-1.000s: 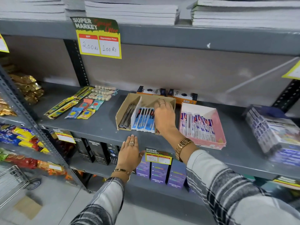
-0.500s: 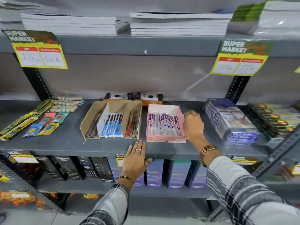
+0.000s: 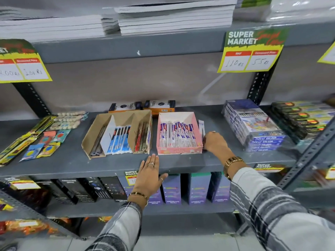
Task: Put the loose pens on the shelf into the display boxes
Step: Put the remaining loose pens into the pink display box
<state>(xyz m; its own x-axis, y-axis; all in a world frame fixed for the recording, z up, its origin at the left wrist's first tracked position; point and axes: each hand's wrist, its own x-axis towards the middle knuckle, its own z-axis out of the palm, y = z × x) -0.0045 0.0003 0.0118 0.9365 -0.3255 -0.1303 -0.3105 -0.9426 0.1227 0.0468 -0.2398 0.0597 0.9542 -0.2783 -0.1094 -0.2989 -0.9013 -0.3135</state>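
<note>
A brown cardboard display box [image 3: 90, 138] stands on the grey shelf [image 3: 72, 163], with black, blue and red pens in its three compartments. To its right is a pink display box [image 3: 178, 150] full of packaged pens. A loose white pen packet [image 3: 201, 126] lies against the pink box's right wall. My right hand [image 3: 214, 143] is curled around its near end, just right of the box. My left hand [image 3: 149, 175] rests flat on the shelf's front edge with fingers spread, holding nothing.
Boxes of colour pencils [image 3: 253, 127] and dark packs [image 3: 304, 116] fill the shelf's right part. Orange-black boxes [image 3: 159, 105] stand behind the display boxes, and flat packets [image 3: 36, 140] lie at the left. Notebook stacks [image 3: 174, 19] sit on the shelf above, purple boxes [image 3: 197, 189] below.
My right hand left the brown box, crossed to the right of the pink box and closed on the loose pen packet. The view swung right. My left hand stayed on the shelf edge.
</note>
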